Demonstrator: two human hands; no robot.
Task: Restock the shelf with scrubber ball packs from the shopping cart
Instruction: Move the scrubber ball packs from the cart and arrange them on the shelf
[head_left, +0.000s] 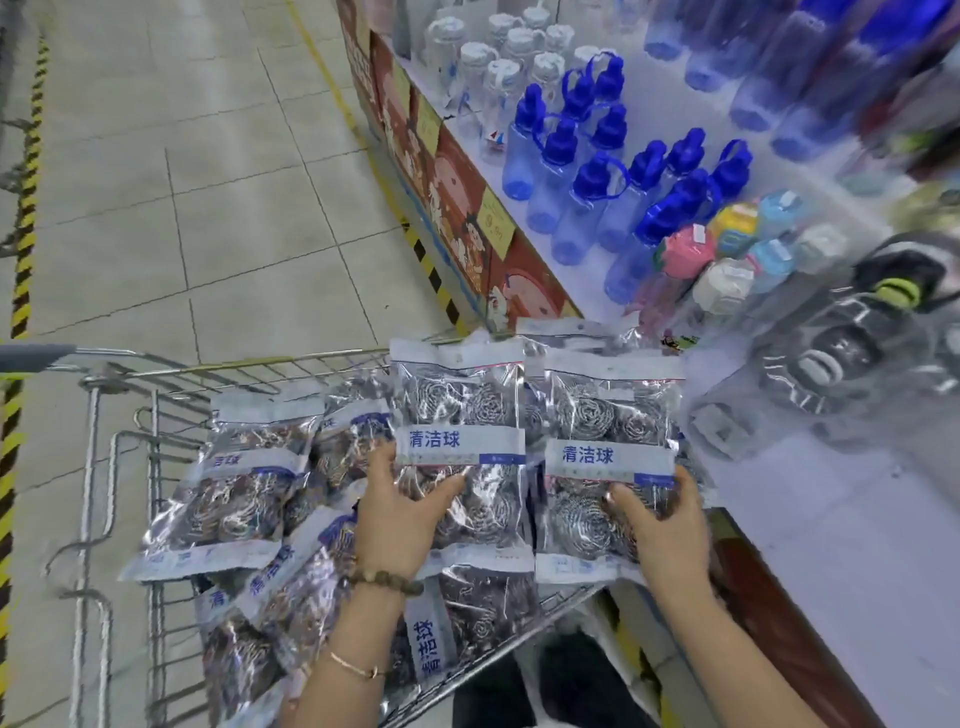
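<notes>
Silver steel coils show through the clear plastic of both packs I have in hand. The left hand (400, 514) grips the left scrubber ball pack (460, 415) by its lower half, thumb curled across the front and fingers behind. The right hand (662, 525) pinches the right scrubber ball pack (610, 415) at its lower right corner, thumb on the front face. Both packs stand upright, side by side, their blue-lettered white bands facing me. I hold them above the right side of the shopping cart (260, 370), just beside the shelf edge. A beaded bracelet (387, 579) circles the left wrist, with a thin bangle (358, 667) further up the forearm. Below and to the left, more scrubber ball packs (228, 499) lie heaped in the wire cart, overlapping at all angles. On the right runs the white shelf (831, 530), carrying blue-capped water bottles (597, 197) and — further back — clear bottles with white lids (501, 73). Grey floor tiles (182, 182) stretch beyond, with yellow-and-black hazard tape (26, 208) at the left edge.
</notes>
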